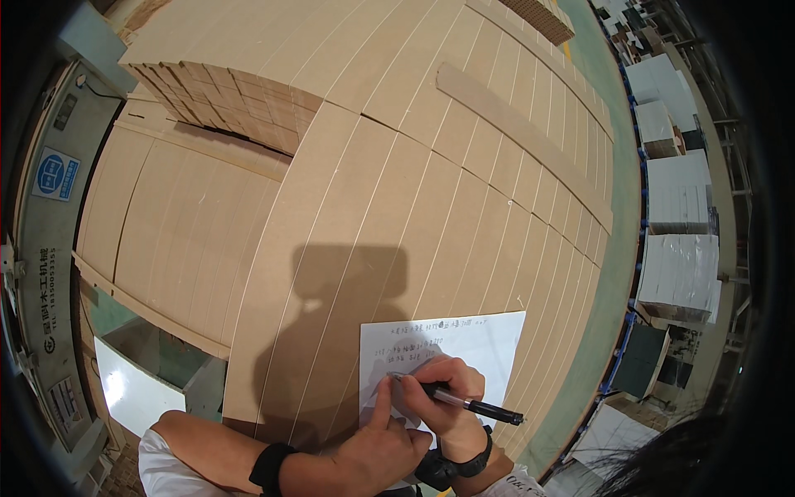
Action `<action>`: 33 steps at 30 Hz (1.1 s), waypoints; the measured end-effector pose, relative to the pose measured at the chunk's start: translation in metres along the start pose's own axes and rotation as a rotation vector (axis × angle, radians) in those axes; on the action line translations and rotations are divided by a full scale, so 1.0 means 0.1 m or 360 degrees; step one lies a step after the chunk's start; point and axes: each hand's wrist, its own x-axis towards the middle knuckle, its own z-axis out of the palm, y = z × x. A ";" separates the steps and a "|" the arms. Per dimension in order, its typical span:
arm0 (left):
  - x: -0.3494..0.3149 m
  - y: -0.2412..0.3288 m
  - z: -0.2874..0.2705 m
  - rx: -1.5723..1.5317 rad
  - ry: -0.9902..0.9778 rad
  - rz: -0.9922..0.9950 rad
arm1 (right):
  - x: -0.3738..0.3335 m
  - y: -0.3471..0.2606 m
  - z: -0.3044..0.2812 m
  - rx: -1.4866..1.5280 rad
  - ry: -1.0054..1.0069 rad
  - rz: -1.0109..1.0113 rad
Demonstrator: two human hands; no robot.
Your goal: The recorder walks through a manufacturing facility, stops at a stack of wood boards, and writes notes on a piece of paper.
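Observation:
A sheet of white paper (489, 356) with handwritten lines lies on the brown board strips near me. My right hand (439, 398) is closed around a black and silver pen (476, 406), its tip end down at the sheet and its back end pointing right. Beside it, my left hand (377, 447) rests on the lower part of the paper. Its index finger is stretched out toward the pen's tip, while the other fingers are curled with nothing seen in them. Both hands hide the sheet's lower middle.
Brown board strips (364, 199) lie side by side beneath the paper, with a loose strip (522, 141) on top. A stack of boards (224, 108) rises at the far left beside a grey machine (50, 215). Wrapped white stacks (679, 273) stand along the right.

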 end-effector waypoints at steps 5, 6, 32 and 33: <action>0.00 -0.03 -0.01 0.0022 -0.0007 -0.0023 | 0.00 0.00 0.00 0.0016 -0.0004 0.0018; -0.01 -0.03 0.00 0.0016 0.0000 -0.0018 | 0.00 0.00 0.00 0.0013 -0.0005 0.0017; -0.03 0.02 0.08 0.0032 0.0151 -0.0008 | 0.00 0.00 -0.01 0.0056 0.0021 0.0017; -0.03 0.01 0.08 0.0033 0.0143 -0.0001 | 0.00 0.01 0.00 0.0061 0.0032 0.0017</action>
